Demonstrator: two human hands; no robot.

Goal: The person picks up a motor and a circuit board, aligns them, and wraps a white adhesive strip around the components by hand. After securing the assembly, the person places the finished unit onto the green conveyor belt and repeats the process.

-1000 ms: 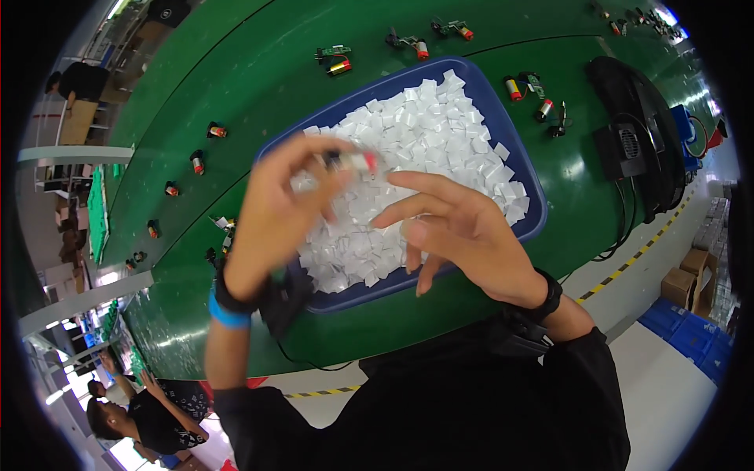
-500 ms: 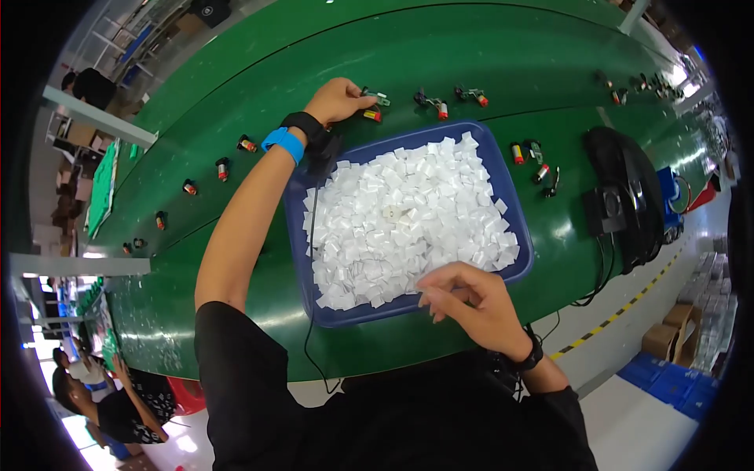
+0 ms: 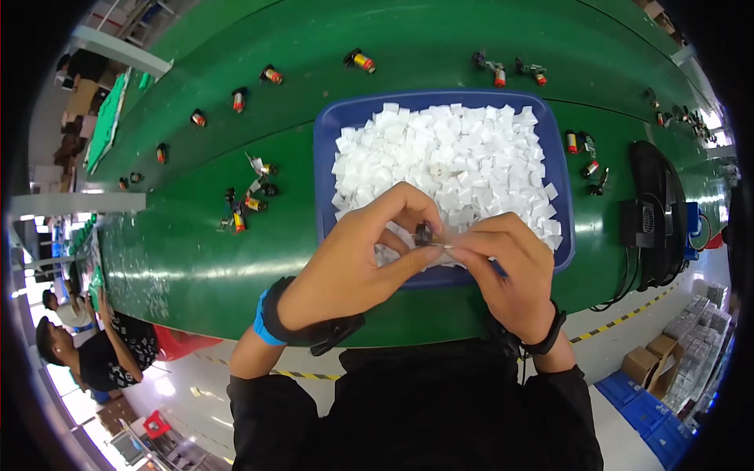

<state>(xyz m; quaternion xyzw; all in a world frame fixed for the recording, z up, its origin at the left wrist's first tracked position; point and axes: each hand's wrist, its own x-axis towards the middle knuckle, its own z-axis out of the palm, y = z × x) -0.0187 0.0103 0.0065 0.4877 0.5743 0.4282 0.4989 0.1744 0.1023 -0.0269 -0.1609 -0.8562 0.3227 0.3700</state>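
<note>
My left hand (image 3: pixel 353 255) is closed on a small electronic assembly (image 3: pixel 425 234), whose dark round part shows between thumb and fingers; the rest is hidden. My right hand (image 3: pixel 510 271) meets it fingertip to fingertip, pinching a small pale, blurred piece (image 3: pixel 454 232) against the assembly. Both hands are over the near part of a blue tray (image 3: pixel 567 196). Small white square pieces (image 3: pixel 448 141) are heaped in the tray, with a cream-coloured bit (image 3: pixel 440 170) on top.
Assemblies with red-and-yellow cylinders, such as one (image 3: pixel 363 60) beyond the tray, stand about the green table (image 3: pixel 188 275). Several lie clustered left of the tray (image 3: pixel 255 202). A black bag (image 3: pixel 660 196) lies at right. Another person (image 3: pixel 110 349) sits at far left.
My left hand has come back from the far side of the tray with an assembly and now meets my right hand over the tray. The view has shifted too.
</note>
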